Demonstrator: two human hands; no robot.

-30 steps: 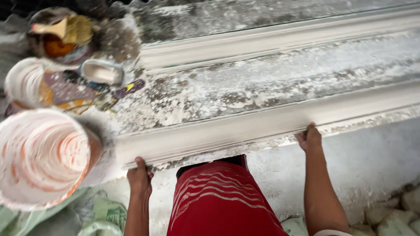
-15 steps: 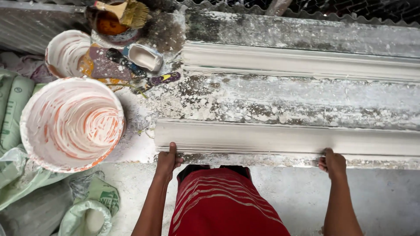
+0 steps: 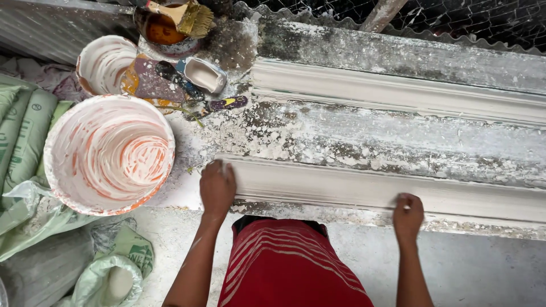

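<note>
A long white plaster moulding strip [image 3: 341, 185] lies along the near edge of a plaster-crusted workbench [image 3: 352, 136]. My left hand [image 3: 217, 187] rests flat on its left end, fingers over the top. Further right, my right hand [image 3: 408, 214] grips the strip's near edge. A second white moulding strip [image 3: 398, 94] lies parallel at the back of the bench.
A large orange bucket coated in white plaster [image 3: 109, 153] stands left of the strip. Behind it are a smaller bucket [image 3: 105, 63], a small cup [image 3: 202, 74], a scraper [image 3: 227, 103] and a pot with a brush [image 3: 170, 23]. Green sacks [image 3: 23, 131] lie on the floor at left.
The view has swung and moved closer, so the strip now runs level across it. Both hands stay on the near strip, the left now laid further over its end.
</note>
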